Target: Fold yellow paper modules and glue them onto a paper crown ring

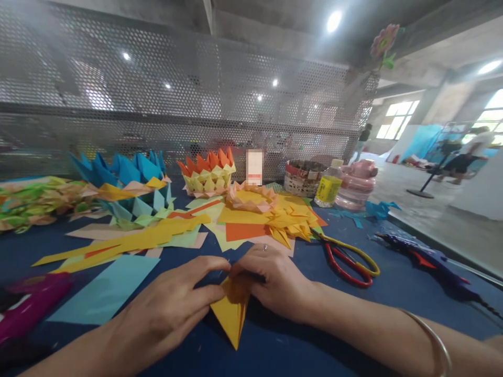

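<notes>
My left hand [173, 303] and my right hand [275, 280] meet over a folded yellow paper piece [231, 314] that lies on the dark blue table [298, 345]. Both hands press and pinch its upper edge with closed fingertips; its pointed end faces me. A ring sits on a finger of my right hand and a bangle on that wrist. Just beyond my hands lie loose sheets of yellow, orange and light green paper [236, 222] and a pile of folded yellow triangles [293, 222].
Red and yellow scissors [349, 259] lie to the right, a blue glue gun [428, 262] beyond them. A light blue sheet [106, 288] and a magenta tool [31, 301] lie left. Paper crowns [206, 173], a basket [302, 178], a bottle [328, 188] and a pink container [356, 186] stand before a perforated metal screen. People stand far right.
</notes>
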`<state>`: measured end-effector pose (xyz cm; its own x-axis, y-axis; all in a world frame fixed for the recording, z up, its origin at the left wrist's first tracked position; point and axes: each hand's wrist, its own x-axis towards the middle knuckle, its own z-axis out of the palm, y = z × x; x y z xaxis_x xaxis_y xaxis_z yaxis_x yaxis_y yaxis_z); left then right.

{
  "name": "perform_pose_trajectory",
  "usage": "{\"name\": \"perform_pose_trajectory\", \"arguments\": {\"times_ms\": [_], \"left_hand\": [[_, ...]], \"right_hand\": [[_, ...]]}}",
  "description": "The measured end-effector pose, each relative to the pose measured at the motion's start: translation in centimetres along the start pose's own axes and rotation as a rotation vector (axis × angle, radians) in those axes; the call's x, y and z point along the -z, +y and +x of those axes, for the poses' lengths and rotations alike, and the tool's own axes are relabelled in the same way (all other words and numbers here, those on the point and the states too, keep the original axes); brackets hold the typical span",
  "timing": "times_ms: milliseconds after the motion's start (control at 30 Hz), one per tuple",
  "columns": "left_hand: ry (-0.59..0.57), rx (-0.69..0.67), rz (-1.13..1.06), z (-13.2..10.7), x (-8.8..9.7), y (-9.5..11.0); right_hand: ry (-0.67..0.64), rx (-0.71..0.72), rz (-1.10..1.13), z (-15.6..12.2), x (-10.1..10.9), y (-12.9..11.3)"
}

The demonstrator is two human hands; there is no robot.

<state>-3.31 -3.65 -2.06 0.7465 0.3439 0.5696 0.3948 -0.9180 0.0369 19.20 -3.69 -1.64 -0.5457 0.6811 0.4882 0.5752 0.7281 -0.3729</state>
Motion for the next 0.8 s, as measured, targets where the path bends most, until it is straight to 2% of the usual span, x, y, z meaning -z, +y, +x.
{"name": "perform_pose_trajectory", "arguments": {"times_ms": [133,267,367,467,567,700,800], "left_hand": [[0.078,-0.013,0.102,-0.3,-0.4,0.0],[0.116,-0.017,0.312,-0.2,-0.5,0.5],[0.096,-0.041,0.393,0.0,-0.4,1.0],[0.111,-0.039,0.379,-0.2,-0.6,1.3],[0.097,-0.012,0.324,-0.7,-1.1,1.3],[-0.002,0.114,0.266,-1.5,-1.8,1.1],[-0.042,0.106,0.269,-1.9,-1.9,0.8]], "right_hand": [[0.086,-0.164,-0.051,-0.1,0.7,-0.6],[0.020,-0.208,-0.077,-0.3,1.4,-1.7],[-0.100,-0.160,-0.115,-0.5,1.3,-2.1],[-0.158,-0.042,-0.098,-0.7,0.7,-1.9],[-0.139,0.064,-0.048,-0.8,0.2,-1.4],[-0.111,0.129,-0.016,-1.0,0.0,-1.1],[-0.104,0.144,-0.055,-1.1,-0.1,-1.0]]}}
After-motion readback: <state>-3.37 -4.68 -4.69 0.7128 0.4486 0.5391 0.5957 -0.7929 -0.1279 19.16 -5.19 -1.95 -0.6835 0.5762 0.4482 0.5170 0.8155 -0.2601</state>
